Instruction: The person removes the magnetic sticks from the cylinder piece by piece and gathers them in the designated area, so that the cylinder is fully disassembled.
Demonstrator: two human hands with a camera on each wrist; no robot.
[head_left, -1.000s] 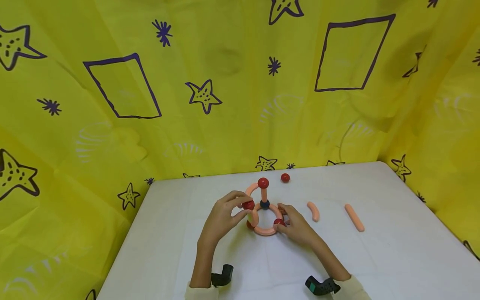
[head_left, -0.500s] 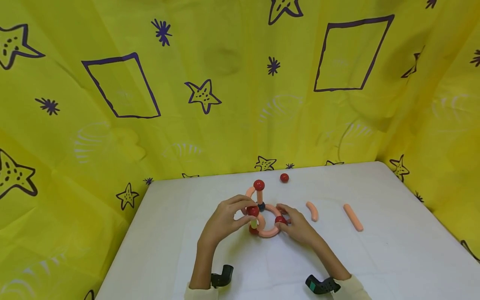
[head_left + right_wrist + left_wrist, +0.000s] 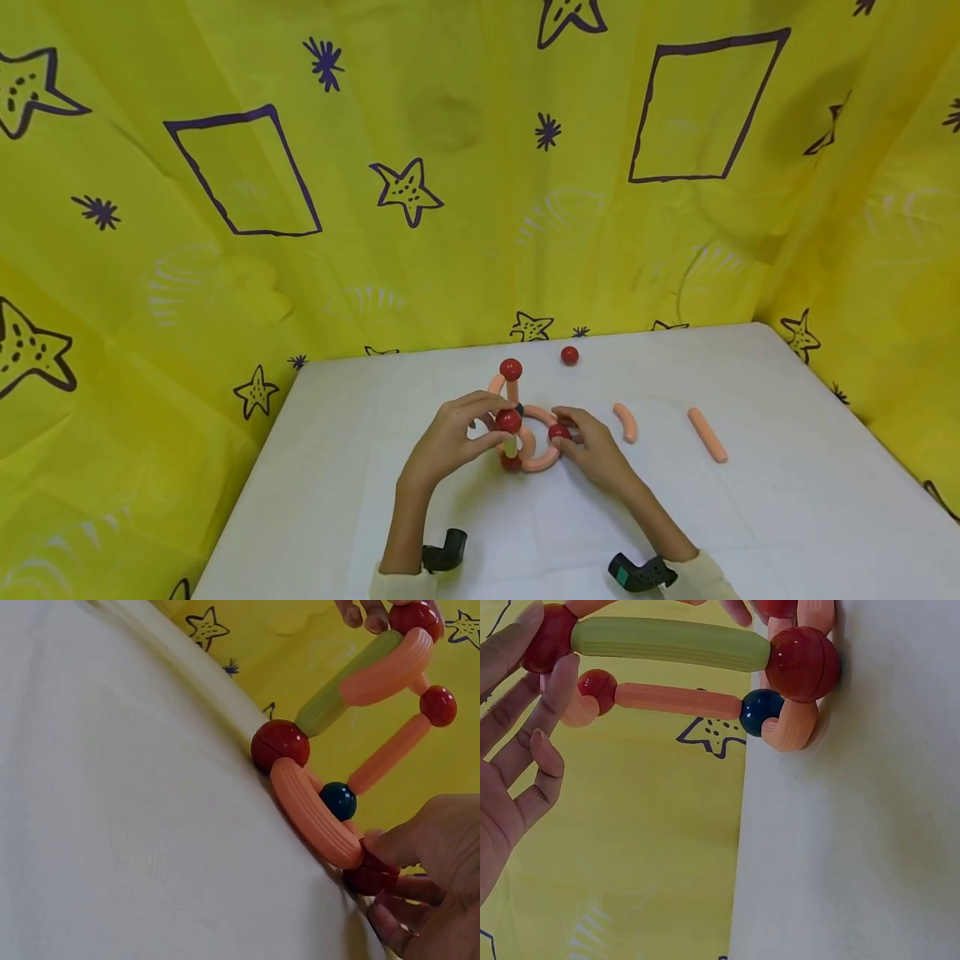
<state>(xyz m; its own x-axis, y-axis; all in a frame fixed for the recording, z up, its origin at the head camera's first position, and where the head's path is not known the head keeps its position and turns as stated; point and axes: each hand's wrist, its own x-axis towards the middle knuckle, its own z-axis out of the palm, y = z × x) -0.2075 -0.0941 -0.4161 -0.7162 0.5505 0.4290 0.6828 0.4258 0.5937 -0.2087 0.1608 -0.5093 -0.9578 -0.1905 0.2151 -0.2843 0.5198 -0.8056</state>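
A stick-and-ball construction toy stands on the table, its curved orange rods forming a ring with red balls and a dark blue ball [image 3: 761, 711]. My left hand [image 3: 455, 433] pinches the red ball [image 3: 508, 421] on top of an upright green rod [image 3: 671, 643]. From that same ball a curved orange rod [image 3: 390, 671] reaches out with a free end. On the ring's right side, my right hand [image 3: 596, 446] grips another red ball [image 3: 371, 870] between thumb and fingers. Behind, a straight orange rod [image 3: 679, 701] rises from the blue ball to a red ball [image 3: 511, 369].
A loose red ball [image 3: 570, 356] lies near the back edge of the white table [image 3: 337, 467]. Right of the toy are a short curved orange rod [image 3: 626, 422] and a longer straight one [image 3: 707, 435]. Yellow patterned cloth [image 3: 480, 250] hangs behind.
The toy has turned a little: its rear upright shifted left, and the ball in my left hand moved right and slightly nearer. My right hand keeps its hold on the ring's ball.
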